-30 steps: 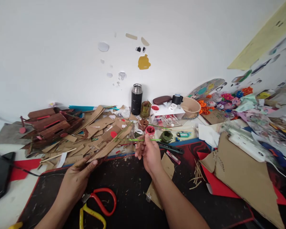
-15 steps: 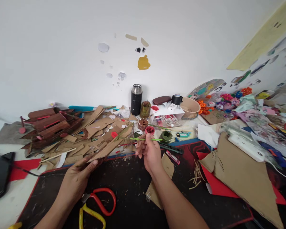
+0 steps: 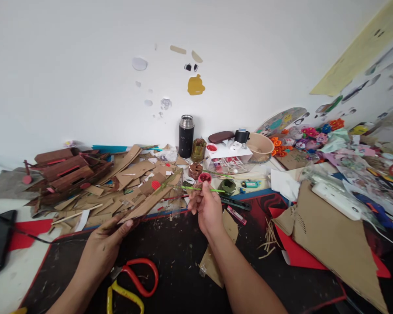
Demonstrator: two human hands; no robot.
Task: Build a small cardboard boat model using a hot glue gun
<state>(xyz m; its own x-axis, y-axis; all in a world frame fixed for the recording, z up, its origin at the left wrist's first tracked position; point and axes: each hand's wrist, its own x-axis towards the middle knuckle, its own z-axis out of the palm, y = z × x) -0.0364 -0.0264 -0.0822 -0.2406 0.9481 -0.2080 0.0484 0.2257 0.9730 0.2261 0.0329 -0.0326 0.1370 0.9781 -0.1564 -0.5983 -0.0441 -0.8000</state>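
Note:
My left hand (image 3: 108,239) grips the near end of a long brown cardboard strip (image 3: 147,203), tilted up and away from me. Green paint shows along the strip's far upper edge. Pinched in my right hand (image 3: 208,214) is a thin green paintbrush (image 3: 220,190), which points left. Its tip is close to the painted far part of the strip; whether it touches, I cannot tell. Behind my right hand stand an open pot of red paint (image 3: 204,177) and, to its right, a jar of dark green paint (image 3: 228,186).
Scissors (image 3: 140,261) with red and yellow handles lie on the dark mat (image 3: 175,261). Cardboard scraps (image 3: 134,170) and brown cardboard models (image 3: 68,168) crowd the left. A black flask (image 3: 186,138) stands by the wall. Large cardboard (image 3: 330,240) lies right.
The brush has shifted slightly to the right, and its tip has moved a little along the strip. Both hands keep their hold; the whole view has shifted slightly.

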